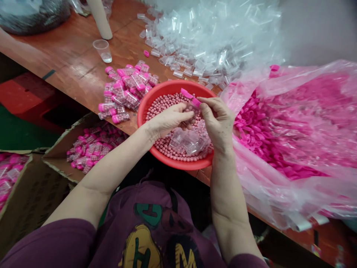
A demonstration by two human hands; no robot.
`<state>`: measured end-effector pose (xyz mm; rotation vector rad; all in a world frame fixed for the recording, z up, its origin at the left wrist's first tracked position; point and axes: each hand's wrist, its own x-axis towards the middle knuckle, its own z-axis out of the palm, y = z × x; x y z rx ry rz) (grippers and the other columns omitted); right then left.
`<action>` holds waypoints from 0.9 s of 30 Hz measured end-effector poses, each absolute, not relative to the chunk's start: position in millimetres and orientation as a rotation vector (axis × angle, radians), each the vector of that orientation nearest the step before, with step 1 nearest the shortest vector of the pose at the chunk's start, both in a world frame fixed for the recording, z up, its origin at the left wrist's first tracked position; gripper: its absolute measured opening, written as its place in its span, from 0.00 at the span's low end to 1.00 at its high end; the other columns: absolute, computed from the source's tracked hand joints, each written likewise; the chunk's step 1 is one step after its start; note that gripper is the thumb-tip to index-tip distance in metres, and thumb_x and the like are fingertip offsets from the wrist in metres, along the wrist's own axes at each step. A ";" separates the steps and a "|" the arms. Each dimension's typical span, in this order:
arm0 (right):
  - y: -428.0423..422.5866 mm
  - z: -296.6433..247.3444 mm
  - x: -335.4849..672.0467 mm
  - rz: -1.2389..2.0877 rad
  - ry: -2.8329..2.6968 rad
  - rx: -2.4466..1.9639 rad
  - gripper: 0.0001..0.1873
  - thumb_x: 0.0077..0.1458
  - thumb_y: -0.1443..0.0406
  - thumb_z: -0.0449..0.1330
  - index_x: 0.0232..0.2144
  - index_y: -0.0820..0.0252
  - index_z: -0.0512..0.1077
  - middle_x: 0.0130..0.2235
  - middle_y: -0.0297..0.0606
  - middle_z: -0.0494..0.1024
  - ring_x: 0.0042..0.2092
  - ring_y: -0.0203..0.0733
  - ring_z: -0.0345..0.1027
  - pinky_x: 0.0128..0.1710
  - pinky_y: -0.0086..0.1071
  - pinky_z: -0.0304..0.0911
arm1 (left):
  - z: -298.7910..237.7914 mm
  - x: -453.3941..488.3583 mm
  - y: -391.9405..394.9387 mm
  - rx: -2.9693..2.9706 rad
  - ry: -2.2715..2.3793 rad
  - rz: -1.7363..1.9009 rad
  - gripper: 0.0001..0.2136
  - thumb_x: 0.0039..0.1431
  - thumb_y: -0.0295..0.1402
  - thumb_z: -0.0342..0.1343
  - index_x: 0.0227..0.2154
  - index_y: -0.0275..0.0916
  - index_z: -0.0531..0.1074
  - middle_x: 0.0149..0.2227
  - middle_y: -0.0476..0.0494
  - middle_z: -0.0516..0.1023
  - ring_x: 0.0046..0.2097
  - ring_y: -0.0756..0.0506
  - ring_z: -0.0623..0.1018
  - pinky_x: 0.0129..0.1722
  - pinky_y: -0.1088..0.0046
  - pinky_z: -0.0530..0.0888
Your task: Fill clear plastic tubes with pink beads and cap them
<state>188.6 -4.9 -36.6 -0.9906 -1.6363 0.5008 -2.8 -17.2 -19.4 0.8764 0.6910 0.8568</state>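
Observation:
My left hand [171, 118] is closed round a small clear plastic bottle [190, 110], held tilted over the red basin [178, 163]. Pink beads seem to show through its wall. At the bottle's upper end, the thumb and fingers of my right hand [219, 121] pinch a bright pink cap [196, 102]. A second pink piece [186, 93], likely another cap, sticks out to the left of it. Below the hands, the basin holds many round pink beads [163, 106] and several clear empty bottles [192, 142]. My left fingertips are partly hidden.
Filled bottles with pink caps [125, 87] lie heaped left of the basin; more fill a cardboard box [57, 158] below. Clear bottles [200, 56] are piled behind. A plastic bag [279, 197] of pink caps [256, 134] lies right. A clear cup [102, 50] stands at the back left.

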 end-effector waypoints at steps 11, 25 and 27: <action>-8.2 -34.5 186.8 0.491 -1.669 -0.947 0.14 0.74 0.48 0.71 0.48 0.45 0.91 0.45 0.38 0.88 0.47 0.47 0.84 0.50 0.44 0.82 | -13.6 3.2 -21.5 0.924 0.717 1.022 0.12 0.76 0.29 0.69 0.37 0.37 0.73 0.28 0.54 0.73 0.28 0.54 0.70 0.28 0.77 0.64; -17.3 -38.8 190.7 0.244 -1.623 -0.966 0.16 0.78 0.51 0.66 0.54 0.47 0.89 0.48 0.39 0.87 0.49 0.47 0.85 0.55 0.49 0.84 | -21.4 12.3 -10.3 0.948 0.581 0.950 0.07 0.76 0.25 0.67 0.41 0.37 0.75 0.34 0.51 0.78 0.34 0.54 0.77 0.36 0.78 0.71; -15.6 -40.7 192.9 0.239 -1.631 -0.965 0.16 0.79 0.50 0.65 0.54 0.49 0.89 0.47 0.39 0.87 0.48 0.47 0.85 0.52 0.47 0.84 | -22.6 10.7 -10.6 0.948 0.583 0.924 0.07 0.75 0.27 0.69 0.42 0.37 0.75 0.33 0.51 0.78 0.32 0.54 0.77 0.33 0.78 0.70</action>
